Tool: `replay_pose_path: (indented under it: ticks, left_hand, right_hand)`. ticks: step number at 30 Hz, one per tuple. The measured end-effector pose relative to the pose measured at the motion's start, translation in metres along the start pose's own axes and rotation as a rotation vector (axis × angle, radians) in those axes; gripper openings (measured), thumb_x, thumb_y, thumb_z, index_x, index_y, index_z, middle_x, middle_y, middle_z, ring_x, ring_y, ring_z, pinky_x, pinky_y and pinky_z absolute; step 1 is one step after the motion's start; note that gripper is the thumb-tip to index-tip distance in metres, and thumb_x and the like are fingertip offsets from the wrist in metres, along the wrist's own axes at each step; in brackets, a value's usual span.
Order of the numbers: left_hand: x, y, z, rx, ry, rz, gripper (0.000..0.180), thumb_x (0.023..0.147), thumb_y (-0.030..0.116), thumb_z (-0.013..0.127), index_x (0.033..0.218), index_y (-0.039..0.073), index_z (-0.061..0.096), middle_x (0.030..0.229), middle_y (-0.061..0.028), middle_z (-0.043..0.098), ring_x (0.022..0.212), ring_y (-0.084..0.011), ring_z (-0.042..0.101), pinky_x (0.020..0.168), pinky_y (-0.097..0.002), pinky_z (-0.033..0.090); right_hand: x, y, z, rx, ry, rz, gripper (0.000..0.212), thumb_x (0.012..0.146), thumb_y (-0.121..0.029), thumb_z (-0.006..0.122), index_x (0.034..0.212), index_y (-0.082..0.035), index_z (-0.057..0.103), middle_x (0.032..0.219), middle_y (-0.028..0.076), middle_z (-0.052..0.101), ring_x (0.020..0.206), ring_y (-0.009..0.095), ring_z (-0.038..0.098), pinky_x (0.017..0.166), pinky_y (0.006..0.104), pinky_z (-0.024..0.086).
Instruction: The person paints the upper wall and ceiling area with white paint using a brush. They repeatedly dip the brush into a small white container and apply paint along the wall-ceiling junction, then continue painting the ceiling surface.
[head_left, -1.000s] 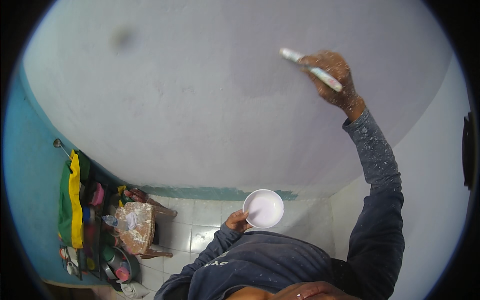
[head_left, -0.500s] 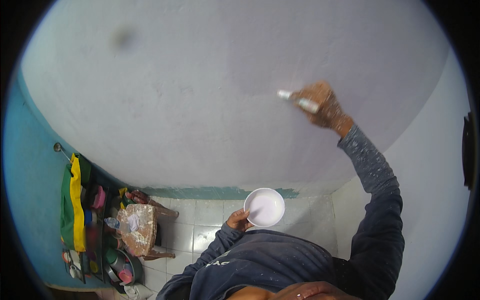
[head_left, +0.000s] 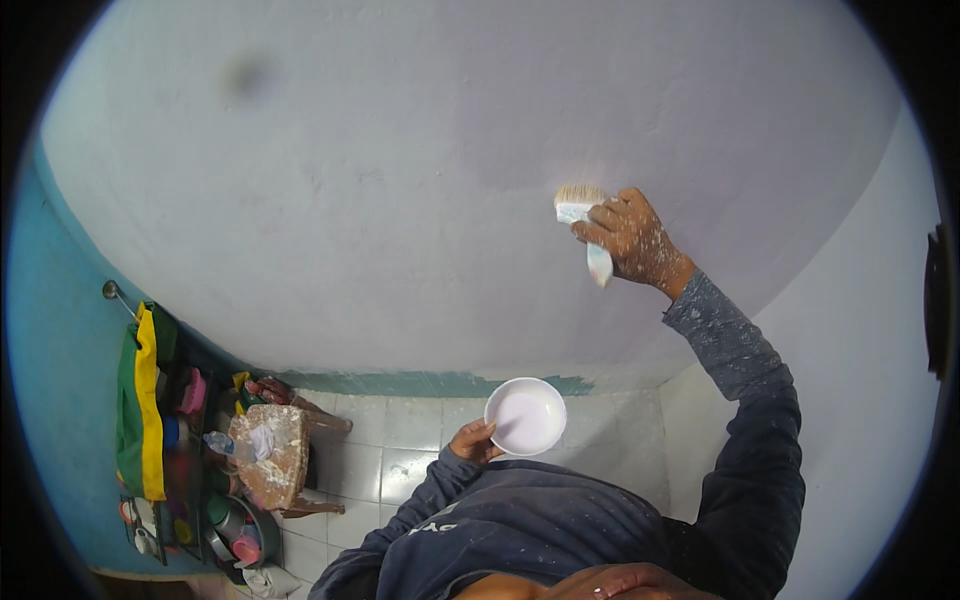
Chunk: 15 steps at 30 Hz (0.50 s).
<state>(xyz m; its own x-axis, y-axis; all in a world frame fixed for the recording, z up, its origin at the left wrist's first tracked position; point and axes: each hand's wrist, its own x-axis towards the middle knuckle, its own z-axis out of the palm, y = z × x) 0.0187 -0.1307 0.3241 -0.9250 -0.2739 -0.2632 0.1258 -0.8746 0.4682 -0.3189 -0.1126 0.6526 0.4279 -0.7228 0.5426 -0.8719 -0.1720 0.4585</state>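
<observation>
My right hand point(head_left: 632, 240), speckled with paint, is closed round the handle of a white-handled paintbrush point(head_left: 578, 212). The brush's pale bristles point up and lie at the wall point(head_left: 400, 180), near the border between a lighter and a more lilac-tinted area. Low in front of my body, my left hand point(head_left: 474, 440) grips the rim of a round white bowl point(head_left: 526, 417). Pale lilac paint is in the bowl, and my thumb shows at its edge.
A paint-spattered wooden stool point(head_left: 272, 470) stands at the lower left with a cloth and a clear bottle on it. Beside it, a rack point(head_left: 190, 450) holds kitchenware under a green-and-yellow cover. Metal basins point(head_left: 262, 535) sit below. Grey tiles point(head_left: 385, 425) cover the floor.
The paintbrush has turned from edge-on, pointing left, to bristles up with its broad side showing. My right hand has shifted slightly down; the bowl has hardly moved.
</observation>
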Motion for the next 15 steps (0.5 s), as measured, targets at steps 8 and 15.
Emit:
replay_pose_path:
  ticks: [8, 15]
  left_hand:
    - [-0.002, 0.004, 0.005, 0.027, -0.009, 0.005, 0.048, 0.097, 0.027, 0.061, 0.131, -0.004, 0.051, 0.122, -0.0155, 0.062, 0.112, -0.0246, 0.065, 0.098, -0.0387, 0.054]
    - [-0.004, 0.007, 0.013, 0.042, -0.005, -0.003, 0.05, 0.097, 0.026, 0.06, 0.135, -0.004, 0.047, 0.125, -0.0164, 0.061, 0.116, -0.0263, 0.062, 0.102, -0.0403, 0.052]
  right_hand:
    - [0.044, 0.084, -0.063, -0.097, 0.41, 0.059, 0.029, 0.078, -0.012, 0.075, 0.106, -0.021, 0.074, 0.103, 0.0, 0.073, 0.094, 0.021, 0.068, 0.085, 0.0373, 0.051]
    - [0.005, 0.038, -0.016, -0.283, 0.199, -0.11, 0.036, 0.073, -0.016, 0.081, 0.107, -0.024, 0.073, 0.101, 0.001, 0.069, 0.097, 0.019, 0.064, 0.088, 0.0429, 0.049]
